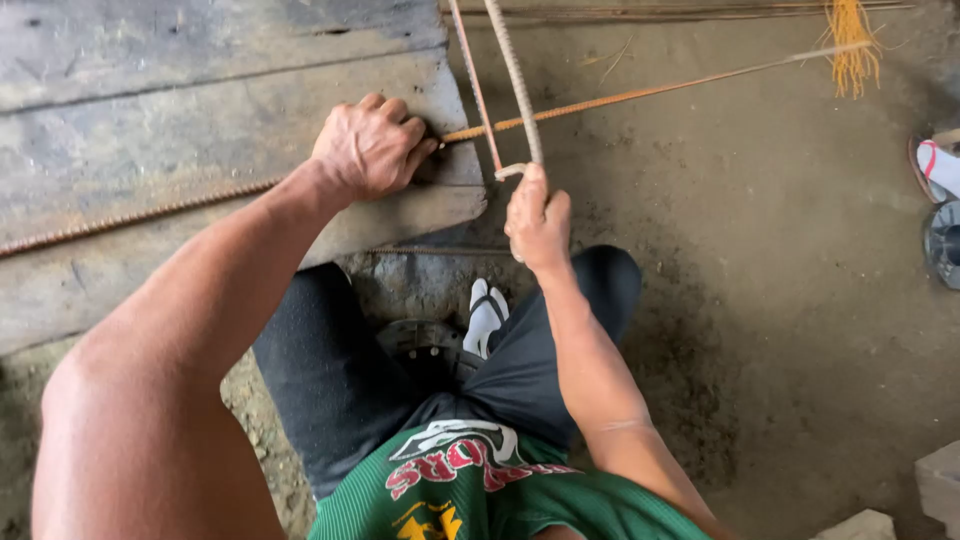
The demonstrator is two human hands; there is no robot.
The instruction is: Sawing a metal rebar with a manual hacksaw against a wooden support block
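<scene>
Left hand (368,147) is fisted tight on a long rusty ribbed rebar (620,97), pinning it flat on the plank bench (200,110). Right hand (537,218) is clamped on a grey bent bar (516,80) crossing over it, hooked end at the fingers.

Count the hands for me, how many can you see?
2. The left hand presses a rusty ribbed rod down on the wooden plank. The right hand grips a grey bar just past the plank's edge. Nobody else's hands show.
</scene>
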